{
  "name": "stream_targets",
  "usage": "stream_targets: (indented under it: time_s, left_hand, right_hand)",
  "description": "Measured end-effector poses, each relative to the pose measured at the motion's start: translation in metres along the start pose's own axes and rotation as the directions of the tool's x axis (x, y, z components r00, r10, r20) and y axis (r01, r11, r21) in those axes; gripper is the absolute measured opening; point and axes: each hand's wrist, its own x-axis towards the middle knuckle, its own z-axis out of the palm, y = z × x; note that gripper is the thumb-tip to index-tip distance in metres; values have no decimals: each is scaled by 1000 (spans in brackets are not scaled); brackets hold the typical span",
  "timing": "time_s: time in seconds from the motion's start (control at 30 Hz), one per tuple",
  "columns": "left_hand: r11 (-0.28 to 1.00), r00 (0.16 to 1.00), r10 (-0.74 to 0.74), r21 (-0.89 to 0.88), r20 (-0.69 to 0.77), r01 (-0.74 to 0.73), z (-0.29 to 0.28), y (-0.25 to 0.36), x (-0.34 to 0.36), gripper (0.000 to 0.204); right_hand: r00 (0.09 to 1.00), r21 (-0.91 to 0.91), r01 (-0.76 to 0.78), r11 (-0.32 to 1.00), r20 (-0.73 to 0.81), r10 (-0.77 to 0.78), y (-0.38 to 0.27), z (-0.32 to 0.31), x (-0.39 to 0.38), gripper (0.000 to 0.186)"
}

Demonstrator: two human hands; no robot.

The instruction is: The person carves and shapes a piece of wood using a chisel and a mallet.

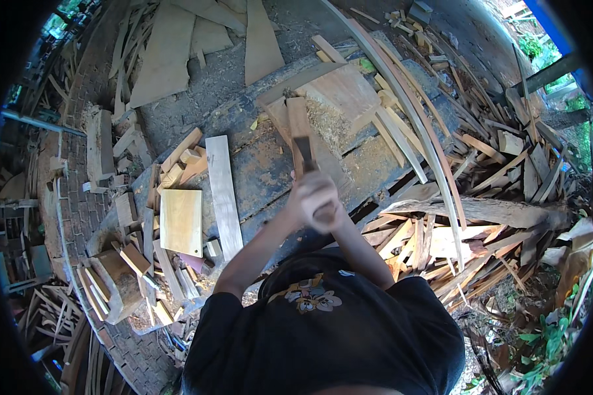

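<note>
My left hand and my right hand are bunched together at the centre, closed around the handle of a tool with a dark, flat blade. They overlap and are slightly blurred, so single fingers are hard to separate. The blade lies over a narrow wooden piece that points away from me, on a wider board. Pale shavings lie just right of it, below a broad tan plank.
A worn bench carries a long grey board, a yellowish board and offcuts. Long bent strips cross the right side, beside heaped scrap wood. Sheet pieces lie on the ground beyond; brick paving runs along the left.
</note>
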Motion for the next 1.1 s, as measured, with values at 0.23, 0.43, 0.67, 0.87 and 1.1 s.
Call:
stream_targets:
  time_s: [0.23,0.43,0.67,0.87,1.1]
  left_hand:
    - [999,993,38,24,108,-40,-3,-11,7,20]
    - [999,996,47,18,80,-48,7,24,-6,18]
    - [978,972,-132,186,194,95,6,43,-16,44]
    - [69,124,-992,-793,9,605,7,-47,-73,56]
    - [-382,406,-733,-824,546,419,11,-108,-84,67]
  right_hand:
    - [876,105,-423,900,-205,436,-32,71,5,39]
    - [818,-245,-499,831,-449,359,-33,187,-22,46]
    - [980,-812,107,574,182,74,-48,147,-33,22]
    - [814,-339,-471,815,-522,253,-45,181,-12,16]
    - [797,-421,-540,729,-535,281,-48,175,-21,19]
